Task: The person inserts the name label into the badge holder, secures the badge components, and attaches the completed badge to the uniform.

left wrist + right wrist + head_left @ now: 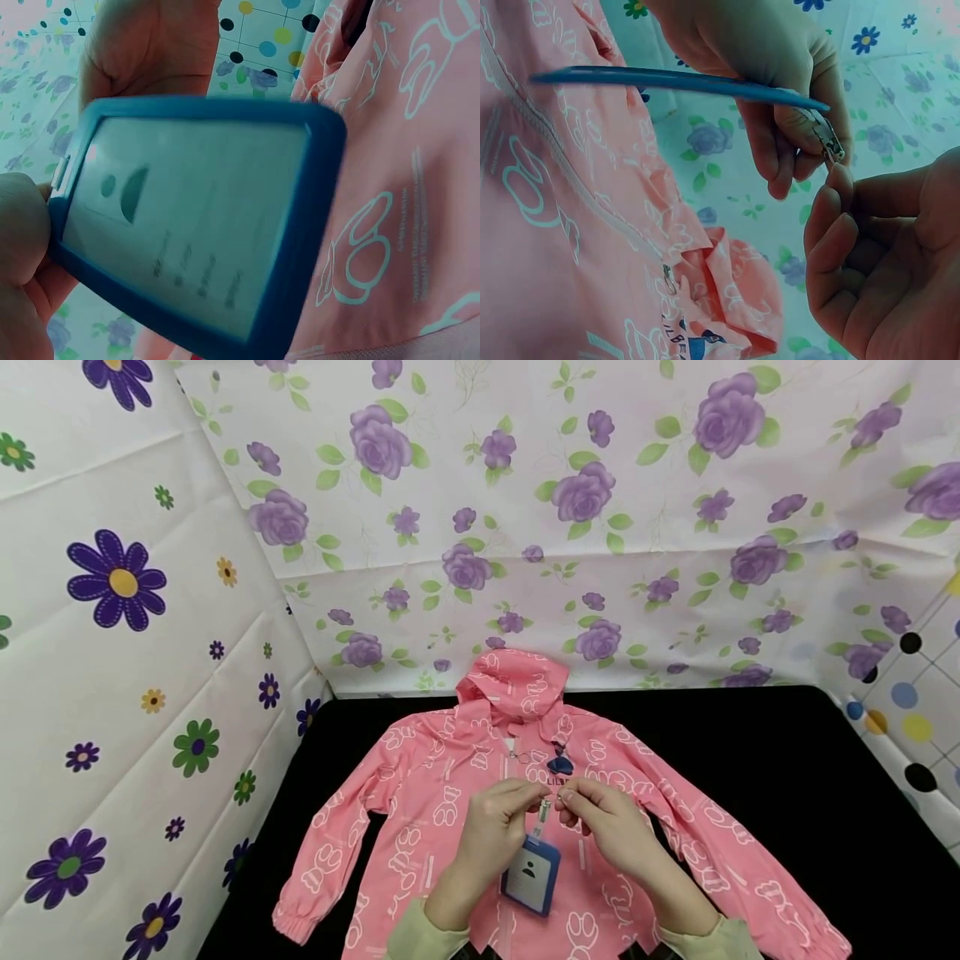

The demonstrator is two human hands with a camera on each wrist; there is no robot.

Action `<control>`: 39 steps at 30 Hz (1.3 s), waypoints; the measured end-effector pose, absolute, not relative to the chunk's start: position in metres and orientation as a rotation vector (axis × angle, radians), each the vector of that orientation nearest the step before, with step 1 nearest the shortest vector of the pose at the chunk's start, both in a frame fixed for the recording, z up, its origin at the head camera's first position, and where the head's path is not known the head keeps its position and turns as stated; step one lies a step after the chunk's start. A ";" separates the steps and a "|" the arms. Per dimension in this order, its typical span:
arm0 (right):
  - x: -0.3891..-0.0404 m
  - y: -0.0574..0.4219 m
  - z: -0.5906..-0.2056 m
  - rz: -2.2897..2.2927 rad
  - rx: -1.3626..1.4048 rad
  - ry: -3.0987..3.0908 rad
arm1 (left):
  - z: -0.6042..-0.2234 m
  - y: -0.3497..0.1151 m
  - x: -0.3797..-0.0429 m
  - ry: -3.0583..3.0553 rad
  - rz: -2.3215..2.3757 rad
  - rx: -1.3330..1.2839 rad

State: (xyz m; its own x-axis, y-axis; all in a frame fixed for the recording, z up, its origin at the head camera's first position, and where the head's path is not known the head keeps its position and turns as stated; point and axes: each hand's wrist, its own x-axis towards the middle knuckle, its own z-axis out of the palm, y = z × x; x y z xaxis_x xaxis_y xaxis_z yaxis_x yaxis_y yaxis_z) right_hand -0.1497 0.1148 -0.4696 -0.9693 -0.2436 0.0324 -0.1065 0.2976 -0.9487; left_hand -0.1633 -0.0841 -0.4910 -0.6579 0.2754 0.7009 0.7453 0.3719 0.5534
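Observation:
A blue-framed ID badge holder (pixel 531 877) hangs by its strap and metal clip (pixel 543 808) over the front of a spread pink hooded jacket (pixel 420 827). My left hand (pixel 497 827) grips the clip at the top of the badge. Opposite it, my right hand (pixel 611 822) pinches the clip's free end between thumb and fingertips. In the right wrist view the metal clip (pixel 829 141) bridges both hands, with the badge holder (pixel 667 79) seen edge-on. The left wrist view shows the badge's card (pixel 187 217) with a person icon and blurred lines of print.
A dark blue bow (pixel 559 762) sits on the jacket's chest beside the zip, near a zipper pull ring (pixel 522 757). The jacket lies on a black table (pixel 720 735), sleeves spread to both sides. Flowered sheets (pixel 465 527) stand behind and at the left, a dotted one at the right.

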 end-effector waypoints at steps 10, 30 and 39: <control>-0.150 0.114 -0.471 -1.805 -0.306 2.385 | -0.495 -0.083 -0.166 -2.072 -1.244 -0.893; -0.151 0.115 -0.468 -1.826 -0.257 2.384 | -0.493 -0.077 -0.165 -1.997 -1.368 -0.832; -0.152 0.117 -0.468 -1.761 -0.180 2.459 | -0.497 -0.074 -0.162 -2.091 -1.825 -0.649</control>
State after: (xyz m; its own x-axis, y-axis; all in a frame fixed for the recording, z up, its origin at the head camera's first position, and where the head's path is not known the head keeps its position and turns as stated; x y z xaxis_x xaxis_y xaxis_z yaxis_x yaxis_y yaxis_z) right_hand -0.1524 0.1173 -0.4680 -0.9867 -0.1610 -0.0215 -0.0315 0.3194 -0.9471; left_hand -0.1616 -0.0741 -0.4967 -0.8565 0.1434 0.4958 0.5106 0.0960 0.8544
